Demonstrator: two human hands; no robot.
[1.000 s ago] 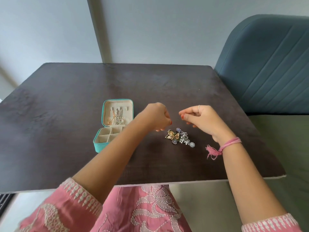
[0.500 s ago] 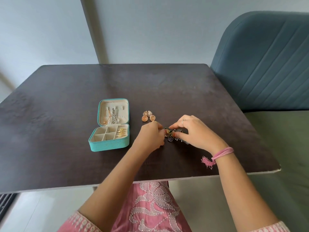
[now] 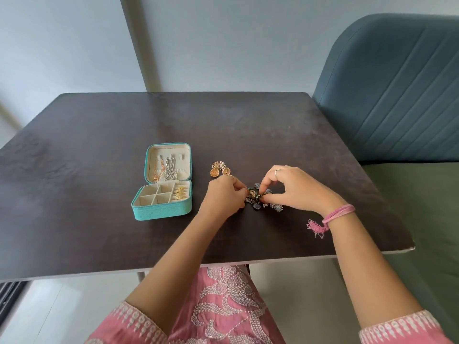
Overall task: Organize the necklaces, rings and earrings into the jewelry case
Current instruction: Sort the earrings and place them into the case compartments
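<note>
- Left hand (image 3: 224, 197) and right hand (image 3: 295, 188) both pinch the dark tangled cluster of flower-shaped earrings (image 3: 263, 202) on the dark brown worktop (image 3: 99, 232).
- Open turquoise fabric jewelry case (image 3: 162, 204) sits well left.

A second ago both hands were lifted above the table, fingertips nearly meeting over the heap of earrings (image 3: 264, 199). Now the left hand (image 3: 224, 198) and the right hand (image 3: 295, 188) have come down onto that heap, each with a pinching grip on the tangled pieces. With the left hand lowered, a gold pair of earrings (image 3: 219, 168) has come into sight just beyond the heap, between it and the jewelry case (image 3: 164, 184), whose gold rings (image 3: 180, 192) now show too.
</note>
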